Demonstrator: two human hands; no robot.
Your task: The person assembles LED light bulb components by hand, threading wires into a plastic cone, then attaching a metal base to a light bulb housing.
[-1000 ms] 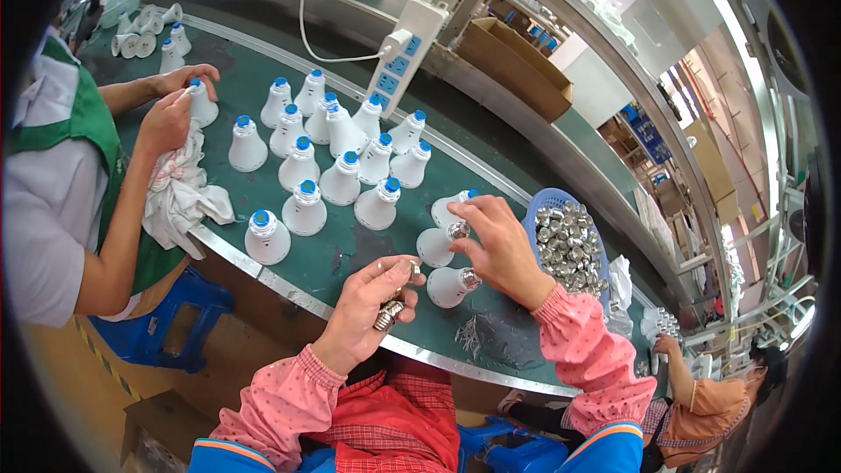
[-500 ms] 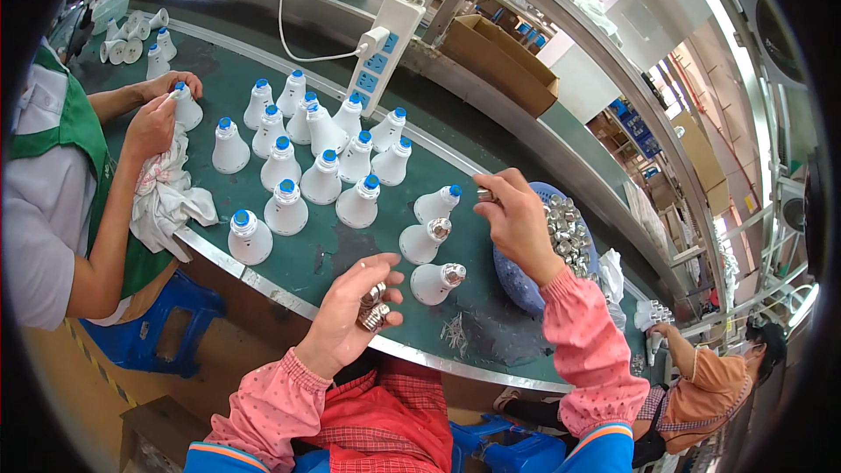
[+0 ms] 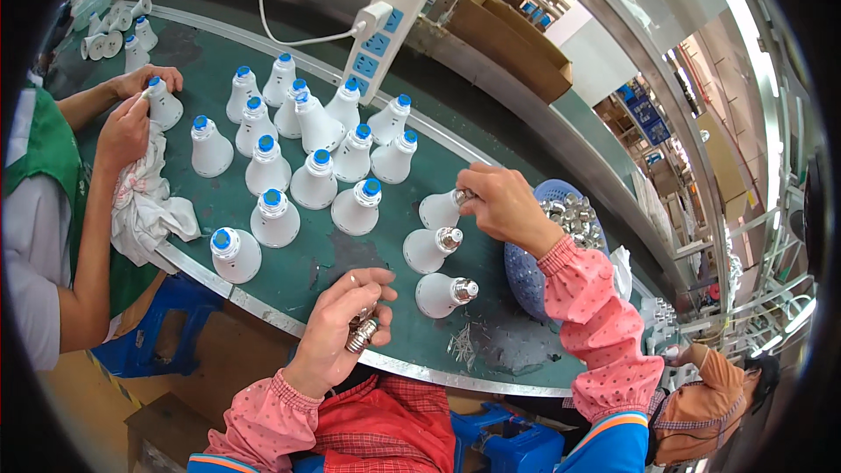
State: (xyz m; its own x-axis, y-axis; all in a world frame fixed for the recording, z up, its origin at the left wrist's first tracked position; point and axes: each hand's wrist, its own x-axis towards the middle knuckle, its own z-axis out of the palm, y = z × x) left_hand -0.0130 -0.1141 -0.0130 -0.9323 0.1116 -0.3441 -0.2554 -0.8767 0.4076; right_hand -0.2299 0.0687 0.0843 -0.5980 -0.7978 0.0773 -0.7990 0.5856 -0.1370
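Note:
Several metal screw caps point(image 3: 361, 336) lie in my left hand point(image 3: 331, 326), its fingers curled around them, just over the table's front edge. My right hand point(image 3: 508, 203) pinches a screw cap point(image 3: 462, 198) at the neck of a white bulb housing point(image 3: 435, 211); the fingers partly cover the cap. Two more housings stand nearer to me, a middle one point(image 3: 424, 250) and a near one point(image 3: 436, 296), each with a silver cap on its neck. To the left stand several white housings with blue tops point(image 3: 356, 208).
A blue basket point(image 3: 524, 285) of loose screw caps point(image 3: 575, 217) sits right of my right hand. Thin wire bits point(image 3: 462, 346) lie near the front edge. A power strip point(image 3: 375, 48) stands behind. At left, a co-worker's hands point(image 3: 127, 127) hold a housing above a white cloth point(image 3: 144, 201).
My right hand has moved left and down from beside the basket, bringing its screw cap to the far housing's blue-topped neck. My left hand still holds its caps.

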